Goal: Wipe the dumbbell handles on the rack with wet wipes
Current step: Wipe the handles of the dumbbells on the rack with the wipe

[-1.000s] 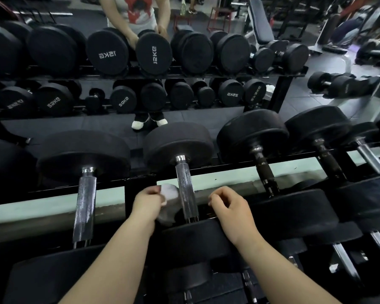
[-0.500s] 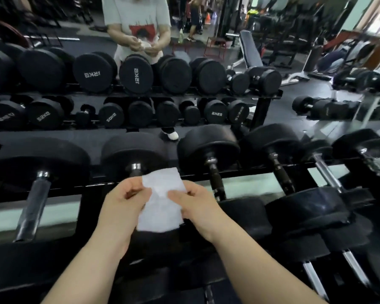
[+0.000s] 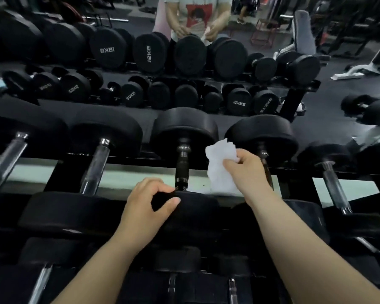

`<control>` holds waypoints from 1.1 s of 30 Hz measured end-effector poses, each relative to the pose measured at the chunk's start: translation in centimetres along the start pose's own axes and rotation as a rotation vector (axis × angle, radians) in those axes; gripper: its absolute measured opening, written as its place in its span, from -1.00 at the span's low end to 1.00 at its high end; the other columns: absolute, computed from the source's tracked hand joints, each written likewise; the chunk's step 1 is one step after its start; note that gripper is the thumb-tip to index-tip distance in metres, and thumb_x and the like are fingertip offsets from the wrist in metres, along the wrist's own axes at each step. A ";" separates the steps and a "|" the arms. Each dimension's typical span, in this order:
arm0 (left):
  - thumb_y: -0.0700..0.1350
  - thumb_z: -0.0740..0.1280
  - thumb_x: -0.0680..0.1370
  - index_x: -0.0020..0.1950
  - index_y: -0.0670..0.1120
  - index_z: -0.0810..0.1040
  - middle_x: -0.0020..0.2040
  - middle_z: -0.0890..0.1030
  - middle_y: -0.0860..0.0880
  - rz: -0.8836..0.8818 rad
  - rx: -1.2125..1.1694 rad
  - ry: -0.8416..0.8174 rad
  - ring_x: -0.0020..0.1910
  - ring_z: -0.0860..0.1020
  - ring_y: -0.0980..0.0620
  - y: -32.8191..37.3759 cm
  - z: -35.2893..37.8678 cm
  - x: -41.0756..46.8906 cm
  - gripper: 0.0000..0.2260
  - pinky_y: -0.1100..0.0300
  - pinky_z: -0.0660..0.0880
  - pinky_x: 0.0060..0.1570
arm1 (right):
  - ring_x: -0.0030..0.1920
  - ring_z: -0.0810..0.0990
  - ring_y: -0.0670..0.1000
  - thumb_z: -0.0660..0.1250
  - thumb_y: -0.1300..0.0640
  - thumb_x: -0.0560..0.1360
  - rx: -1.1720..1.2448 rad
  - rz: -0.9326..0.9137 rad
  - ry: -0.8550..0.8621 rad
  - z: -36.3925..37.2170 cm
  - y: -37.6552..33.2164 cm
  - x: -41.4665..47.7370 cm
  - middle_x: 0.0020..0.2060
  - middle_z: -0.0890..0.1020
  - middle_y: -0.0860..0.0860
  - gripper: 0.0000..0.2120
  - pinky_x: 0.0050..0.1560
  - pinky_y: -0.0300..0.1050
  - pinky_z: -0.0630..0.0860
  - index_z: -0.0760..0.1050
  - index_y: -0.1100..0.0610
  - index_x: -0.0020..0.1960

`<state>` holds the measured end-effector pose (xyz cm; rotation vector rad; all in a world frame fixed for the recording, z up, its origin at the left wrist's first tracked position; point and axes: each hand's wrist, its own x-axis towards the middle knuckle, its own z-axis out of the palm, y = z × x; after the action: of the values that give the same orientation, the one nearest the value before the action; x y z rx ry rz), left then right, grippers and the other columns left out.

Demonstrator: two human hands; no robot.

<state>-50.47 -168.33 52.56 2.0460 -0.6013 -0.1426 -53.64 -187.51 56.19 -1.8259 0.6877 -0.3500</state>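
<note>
- The rack [image 3: 53, 176] spans the lower half of the frame and carries a row of black dumbbells with their handles pointing away from the camera.
- A mirror [image 3: 316, 132] fills the upper half. It reflects the rack, reversed weight lettering, and a person [image 3: 198, 16] at top centre holding a white sheet.
- The centre dumbbell [image 3: 184, 128] lies in mid-frame. Its black handle [image 3: 182, 170] is bare.
- The neighbouring dumbbell [image 3: 261, 132] lies just right of it. Its handle is partly hidden behind the right hand.
- Chrome handles [image 3: 94, 167] lie at centre left.
- The left hand [image 3: 149, 202], at lower centre, grips the near head of the centre dumbbell, with fingers curled over the top edge and the thumb across the front.
- The right hand [image 3: 248, 170], right of centre, pinches the wet wipe between thumb and fingers.
- The wet wipe [image 3: 219, 163] hangs crumpled, right of centre, between the two handles and apart from the black handle. Whether its lower end touches the rack cannot be told.
</note>
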 end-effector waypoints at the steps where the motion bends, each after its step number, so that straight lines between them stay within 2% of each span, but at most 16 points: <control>1: -0.14 0.38 0.43 -0.19 0.21 0.41 -0.07 0.42 0.27 0.000 0.003 -0.014 -0.01 0.33 0.47 -0.1 -0.1 0.1 -0.75 0.70 0.17 -0.04 | -0.29 0.31 0.02 0.14 0.34 0.43 -0.018 0.016 -0.018 0.5 0.1 0.6 -0.33 0.37 0.12 -0.88 -0.49 -0.31 0.19 0.40 0.40 -0.23; 3: -0.13 0.41 0.42 -0.19 0.22 0.40 -0.07 0.42 0.27 0.018 0.017 -0.034 0.00 0.33 0.50 -0.4 -0.2 0.2 -0.74 0.70 0.16 -0.02 | -0.41 0.21 -0.02 0.16 0.30 0.44 -0.034 0.041 -0.044 2.0 -0.1 1.9 -0.45 0.25 0.06 -0.72 -0.60 -0.38 0.08 0.23 0.20 -0.43; 4: -0.10 0.43 0.41 -0.19 0.23 0.39 -0.08 0.42 0.28 0.027 0.022 -0.032 0.00 0.33 0.51 -0.5 -0.1 0.3 -0.73 0.69 0.16 -0.01 | -0.45 0.16 -0.04 0.16 0.27 0.46 -0.021 0.053 -0.046 2.7 -0.4 2.4 -0.49 0.20 0.01 -0.65 -0.62 -0.39 0.06 0.14 0.13 -0.46; 6: 0.08 0.40 0.35 -0.19 0.25 0.38 -0.09 0.40 0.30 0.050 0.015 -0.021 0.01 0.34 0.49 -1.0 0.0 0.4 -0.80 0.64 0.18 0.03 | -0.46 0.14 -0.05 0.16 0.23 0.48 -0.013 0.057 -0.022 4.0 -0.5 3.3 -0.50 0.18 -0.01 -0.62 -0.55 -0.33 0.12 0.12 0.10 -0.46; 9: 0.22 0.21 0.28 -0.24 0.25 0.41 -0.08 0.39 0.32 0.079 0.006 0.009 0.05 0.36 0.37 -1.7 0.5 0.3 -0.88 0.41 0.24 0.12 | -0.44 0.25 -0.05 0.21 0.20 0.46 -0.153 -0.047 0.001 5.9 -0.1 3.7 -0.49 0.31 0.00 -0.71 -0.39 -0.19 0.21 0.29 0.15 -0.43; 11: 0.21 0.20 0.31 -0.10 0.21 0.42 -0.09 0.40 0.35 0.123 0.015 0.031 0.08 0.33 0.41 -2.1 0.7 0.3 -0.79 0.32 0.26 0.13 | -0.43 0.35 -0.03 0.30 0.15 0.44 -0.295 -0.117 -0.175 7.2 0.2 3.4 -0.46 0.42 0.07 -0.75 -0.37 -0.20 0.26 0.45 0.23 -0.38; 13: 0.18 0.21 0.33 -0.03 0.18 0.40 -0.09 0.39 0.35 0.169 0.020 0.042 0.07 0.29 0.50 -2.5 0.9 0.4 -0.75 0.30 0.27 0.12 | -0.25 0.51 0.10 0.36 0.12 0.41 -0.428 -0.181 -0.371 8.2 0.5 3.0 -0.29 0.56 0.20 -0.75 -0.24 -0.17 0.35 0.56 0.33 -0.19; 15: 0.16 0.22 0.34 -0.03 0.17 0.41 -0.07 0.40 0.35 0.183 0.013 0.060 0.07 0.29 0.50 -2.7 1.0 0.5 -0.76 0.32 0.29 0.10 | -0.08 0.53 0.16 0.37 0.19 0.40 -0.512 -0.295 -0.471 8.3 0.7 3.2 -0.14 0.58 0.25 -0.78 -0.09 -0.20 0.39 0.59 0.35 -0.09; 18: 0.15 0.24 0.36 -0.03 0.16 0.42 -0.03 0.38 0.37 0.197 0.004 0.106 0.06 0.30 0.47 -3.0 1.2 0.3 -0.78 0.29 0.31 0.02 | 0.00 0.51 0.17 0.35 0.29 0.39 -0.664 -0.466 -0.590 7.6 1.4 3.7 -0.08 0.55 0.27 -0.85 0.05 -0.11 0.41 0.60 0.35 -0.09; 20: 0.14 0.25 0.37 -0.04 0.16 0.44 0.00 0.33 0.46 0.221 0.002 0.120 0.05 0.31 0.46 -3.3 1.3 0.3 -0.80 0.30 0.31 0.02 | -0.09 0.51 0.16 0.38 0.26 0.39 -0.704 -0.467 -0.575 7.3 2.1 4.3 -0.22 0.52 0.19 -0.86 -0.06 -0.15 0.39 0.60 0.36 -0.15; 23: 0.14 0.25 0.38 -0.06 0.15 0.45 -0.02 0.33 0.45 0.251 -0.006 0.129 0.03 0.32 0.46 -3.6 1.3 0.5 -0.81 0.33 0.33 0.02 | -0.25 0.40 0.05 0.36 0.25 0.40 -0.628 -0.426 -0.442 7.9 2.0 5.0 -0.45 0.32 -0.09 -0.87 -0.29 -0.30 0.25 0.61 0.31 -0.25; 25: 0.14 0.26 0.37 -0.06 0.14 0.45 -0.05 0.36 0.40 0.254 -0.010 0.136 0.02 0.32 0.46 -3.6 1.4 0.5 -0.81 0.32 0.34 0.00 | -0.26 0.38 0.01 0.34 0.27 0.41 -0.574 -0.407 -0.315 8.4 1.8 5.6 -0.45 0.31 -0.09 -0.75 -0.28 -0.37 0.26 0.55 0.18 -0.45; 26: 0.14 0.26 0.37 -0.06 0.14 0.45 -0.06 0.37 0.38 0.254 -0.015 0.139 0.02 0.32 0.46 -3.6 1.4 0.6 -0.81 0.30 0.34 -0.01 | -0.26 0.38 0.00 0.33 0.28 0.40 -0.558 -0.382 -0.269 8.6 1.6 5.9 -0.42 0.34 -0.05 -0.66 -0.26 -0.42 0.27 0.45 0.10 -0.53; 27: 0.14 0.26 0.37 -0.06 0.14 0.45 -0.07 0.38 0.36 0.256 -0.021 0.140 0.02 0.32 0.46 -3.6 1.4 0.6 -0.80 0.29 0.34 -0.01 | -0.26 0.38 -0.01 0.32 0.28 0.41 -0.548 -0.356 -0.248 8.6 1.3 6.1 -0.38 0.36 -0.01 -0.64 -0.25 -0.45 0.28 0.40 0.09 -0.54; 30: 0.22 0.24 0.37 -0.05 0.14 0.45 -0.04 0.37 0.40 0.253 -0.033 0.126 0.03 0.32 0.45 -3.7 1.4 0.6 -0.75 0.28 0.34 0.01 | -0.36 0.42 -0.17 0.33 0.27 0.42 -0.569 -0.326 -0.331 8.1 1.0 5.8 -0.42 0.37 -0.12 -0.84 -0.32 -0.48 0.29 0.59 0.25 -0.32; 33: 0.22 0.24 0.36 -0.04 0.15 0.44 -0.01 0.34 0.46 0.231 -0.045 0.120 0.04 0.32 0.46 -3.8 1.4 0.6 -0.75 0.35 0.33 0.07 | -0.32 0.40 -0.05 0.36 0.29 0.39 -0.695 -0.387 -0.593 7.2 1.2 4.3 -0.43 0.31 -0.17 -0.91 -0.35 -0.34 0.24 0.62 0.30 -0.17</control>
<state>-49.09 -168.15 48.75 1.9113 -0.7459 0.1013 -46.68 -184.92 52.07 -2.5641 0.0148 0.2268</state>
